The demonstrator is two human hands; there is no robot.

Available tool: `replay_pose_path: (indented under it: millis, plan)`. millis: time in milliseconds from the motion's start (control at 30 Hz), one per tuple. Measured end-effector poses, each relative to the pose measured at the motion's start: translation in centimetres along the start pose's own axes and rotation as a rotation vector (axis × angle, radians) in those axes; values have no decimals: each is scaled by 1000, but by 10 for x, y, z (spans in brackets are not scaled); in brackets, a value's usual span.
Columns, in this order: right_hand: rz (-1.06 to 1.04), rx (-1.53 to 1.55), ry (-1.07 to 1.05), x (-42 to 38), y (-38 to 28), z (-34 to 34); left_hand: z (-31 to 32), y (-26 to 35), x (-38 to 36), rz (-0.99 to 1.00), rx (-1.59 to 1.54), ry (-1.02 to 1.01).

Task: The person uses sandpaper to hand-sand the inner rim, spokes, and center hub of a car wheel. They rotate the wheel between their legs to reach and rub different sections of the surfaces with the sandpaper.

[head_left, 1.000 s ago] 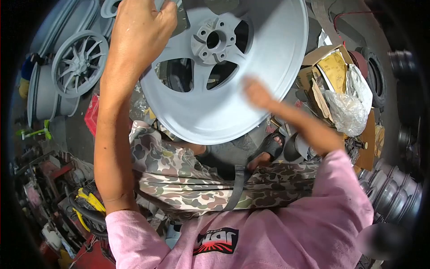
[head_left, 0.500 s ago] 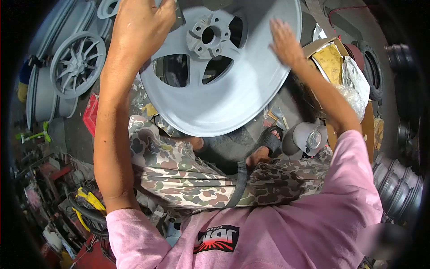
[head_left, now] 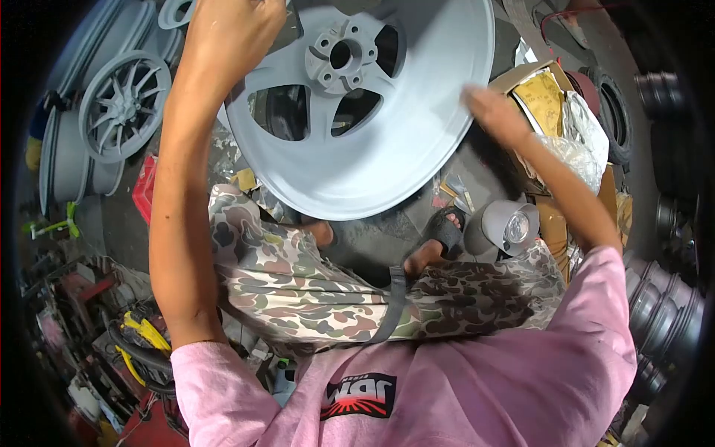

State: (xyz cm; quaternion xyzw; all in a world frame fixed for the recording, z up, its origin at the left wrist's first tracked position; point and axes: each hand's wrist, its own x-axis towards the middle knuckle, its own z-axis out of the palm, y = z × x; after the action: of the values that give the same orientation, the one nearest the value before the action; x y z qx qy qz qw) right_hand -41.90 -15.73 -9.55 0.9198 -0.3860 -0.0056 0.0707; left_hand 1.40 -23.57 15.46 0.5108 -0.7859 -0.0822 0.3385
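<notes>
Nearest: one pink T-shirt, mine, black patch with red rays on the chest; one pair of camouflage trousers, dark strap lying across them. One black sandal, worn on my right foot, set on the dark floor. Just beside the sandal: one grey lamp, round clear lens. In front of me: one large grey alloy wheel, hub face towards me, bolt holes ringing the centre bore, dark openings between spokes, top cut off from view. My left hand: at the wheel's upper left, fingers bent, partly out of view; what they hold, I cannot tell. My right hand: by the wheel's right lip, blurred; spread of the fingers and any contact, I cannot tell. Right of the wheel: one cardboard box with yellow sheets and a clear plastic bag; beyond it, one black tyre. Farther left: one red plastic container; past that, one grey multi-spoke wheel.
</notes>
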Motion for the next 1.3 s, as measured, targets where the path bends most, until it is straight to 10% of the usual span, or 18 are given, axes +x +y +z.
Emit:
replay_pose_path:
  millis: [100, 333, 533, 633, 700, 767, 800, 867, 1000, 1133, 1233, 1267, 1300]
  plan:
    - [-33, -200, -174, 30, 5, -45, 1, -6, 1, 81, 92, 35]
    - [79, 717, -203, 45, -178, -51, 10, -10, 0, 185, 37, 89]
    - [4, -190, -239, 46, -25, -22, 8, -9, -1, 241, 105, 85]
    - [-33, -200, -192, 50, -48, -8, 11, -10, 2, 275, 36, 108]
    - [81, 221, -368, 61, -119, -8, 14, -17, 2, 298, 84, 143]
    - [144, 756, 57, 66, -208, -41, 14, -19, 1, 314, 137, 171]
    - [204, 1098, -166, 81, -227, -89, 12, -15, 1, 298, 98, 149]
    - [244, 1408, 97, 92, -266, -112, 9, -5, -1, 276, 60, 122]
    - [110, 1206, -109, 70, -207, 1, 10, -17, 2, 209, 34, 86]
    - [206, -174, -223, 82, -41, 55, 11, -17, -1, 285, 38, 130]
    - [425, -237, -247, 113, -83, 85, 4, -4, -2, 246, 90, 98]
    - [486, 240, -403, 128, -118, 88, 5, -7, 2, 249, 93, 105]
    - [327, 500, -104, 132, -166, 94, 7, -15, 3, 297, 69, 119]
